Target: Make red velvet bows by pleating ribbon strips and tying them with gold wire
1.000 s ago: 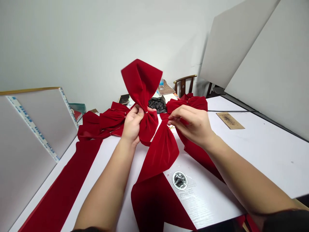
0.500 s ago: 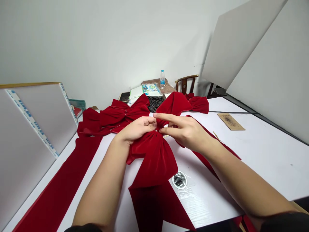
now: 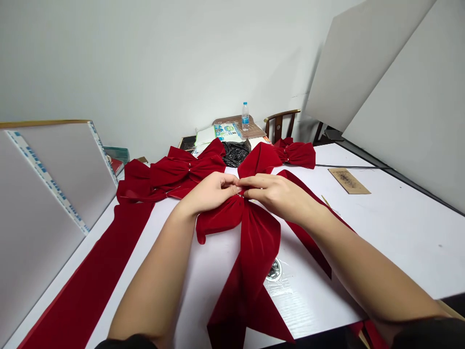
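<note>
A large red velvet bow point(image 3: 259, 232) stands over the white table, its tails hanging toward me. My left hand point(image 3: 214, 191) pinches the gathered centre of the bow from the left, thumb and fingers closed on the fabric. From the right, my right hand point(image 3: 272, 191) presses its fingertips to the same centre, closed on the cloth. Small pearl-like beads show at the gather between the hands. Exactly what the right fingertips pinch is partly hidden.
Finished-looking red bows point(image 3: 189, 169) lie at the back left, another bow point(image 3: 296, 154) at the back right. A long red ribbon point(image 3: 94, 271) runs down the left. A brown card point(image 3: 348, 181) lies right. Behind stand a water bottle point(image 3: 245, 117) and a black plastic bag point(image 3: 236, 154).
The bow has turned a little, its lower loop swinging right and partly covering the round metal grommet. My right fingers have come down from pointing to close at the centre.
</note>
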A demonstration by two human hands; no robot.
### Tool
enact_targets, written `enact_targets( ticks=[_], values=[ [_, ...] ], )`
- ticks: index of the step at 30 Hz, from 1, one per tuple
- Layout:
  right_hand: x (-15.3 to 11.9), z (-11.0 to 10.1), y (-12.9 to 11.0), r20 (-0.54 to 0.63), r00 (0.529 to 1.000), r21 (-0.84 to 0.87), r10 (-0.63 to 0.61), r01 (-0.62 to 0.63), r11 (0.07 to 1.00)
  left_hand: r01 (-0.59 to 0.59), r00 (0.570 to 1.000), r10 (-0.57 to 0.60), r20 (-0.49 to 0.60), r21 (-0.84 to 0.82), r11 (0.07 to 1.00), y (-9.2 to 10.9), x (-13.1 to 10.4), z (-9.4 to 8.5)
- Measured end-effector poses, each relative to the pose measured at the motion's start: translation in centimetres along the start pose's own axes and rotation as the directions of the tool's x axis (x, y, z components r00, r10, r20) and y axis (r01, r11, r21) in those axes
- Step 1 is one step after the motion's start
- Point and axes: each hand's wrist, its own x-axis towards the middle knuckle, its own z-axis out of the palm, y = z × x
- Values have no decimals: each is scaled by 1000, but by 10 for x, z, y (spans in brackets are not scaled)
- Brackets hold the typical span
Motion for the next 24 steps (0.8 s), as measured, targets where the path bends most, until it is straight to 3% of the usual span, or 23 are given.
enact_targets(
  ticks=[3, 10, 17, 24],
  values=[
    [1, -1, 3, -53, 997, -12, 50, -51, 999, -23, 971, 94, -220, 307, 951, 16, -8, 5],
    [1, -8, 5, -127, 988, -98, 92, -105, 990, -17, 946, 211, -244, 615, 789, 33, -17, 19],
    [2, -1, 2, -252, 958, -220, 136, -194, 956, 39, 844, 357, -400, 709, 704, 25, -9, 35],
    [2, 0, 0, -256, 957, -234, 135, -197, 952, 2, 811, 417, -410, 716, 699, 19, -4, 38]
  ],
)
